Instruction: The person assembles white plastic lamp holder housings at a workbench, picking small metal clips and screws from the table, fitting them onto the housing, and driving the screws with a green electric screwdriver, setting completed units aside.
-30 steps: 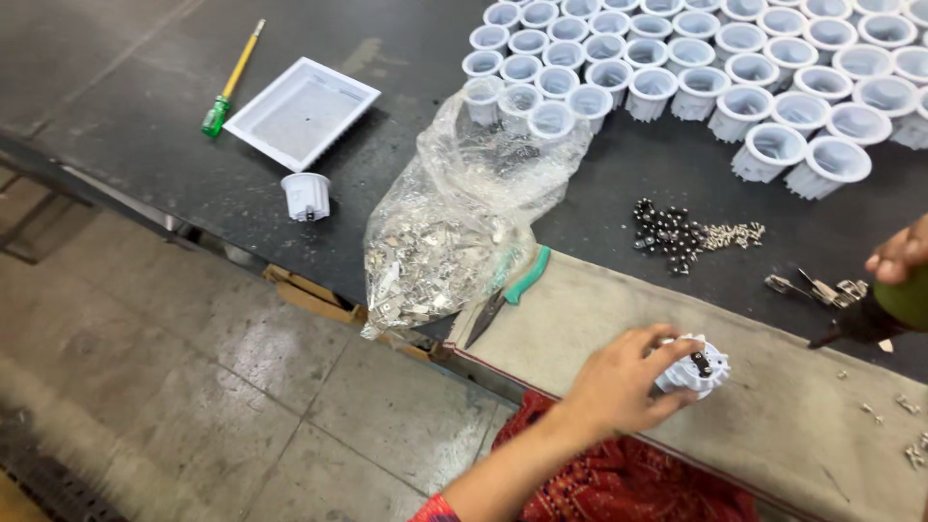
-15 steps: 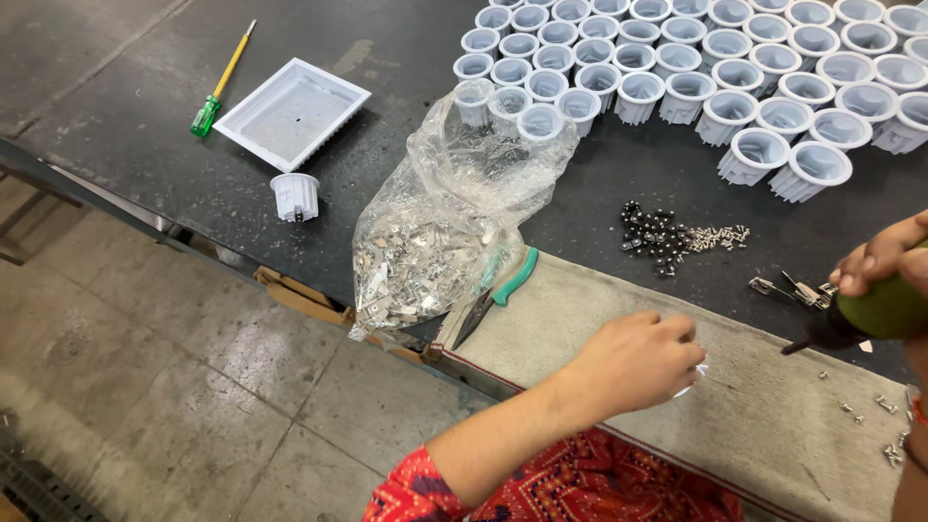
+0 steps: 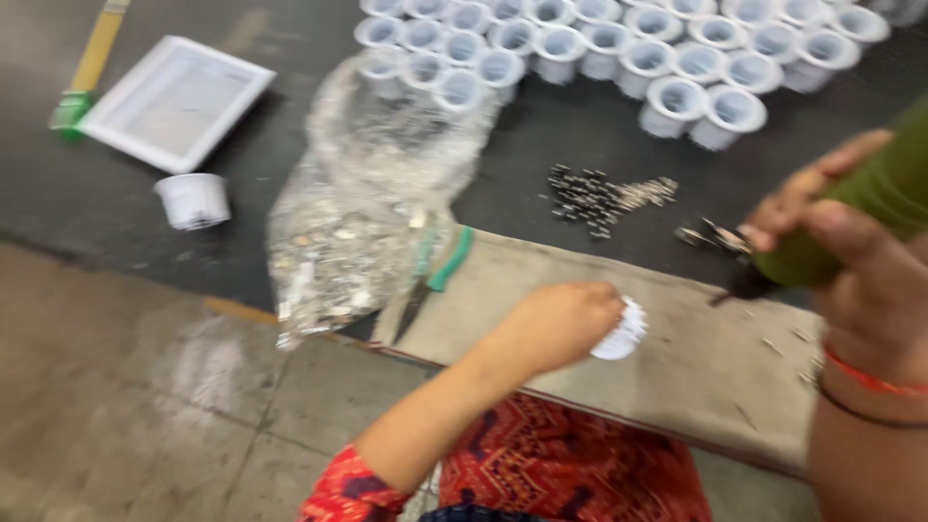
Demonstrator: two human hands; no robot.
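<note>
1. Dark bench (image 3: 541, 174) carries rows of white plastic cups (image 3: 619, 48), a clear bag of small metal parts (image 3: 358, 222), a loose pile of small metal pieces (image 3: 599, 193) and a white tray (image 3: 174, 101).
2. Left hand (image 3: 556, 324) is closed over a white ribbed cup (image 3: 623, 333), pressing it onto the grey board (image 3: 677, 358).
3. Right hand (image 3: 831, 242) is wrapped round a green-handled tool (image 3: 860, 213), tip near the board.
4. Judgement: brace the cup firmly and keep fingers off the tip.
</note>
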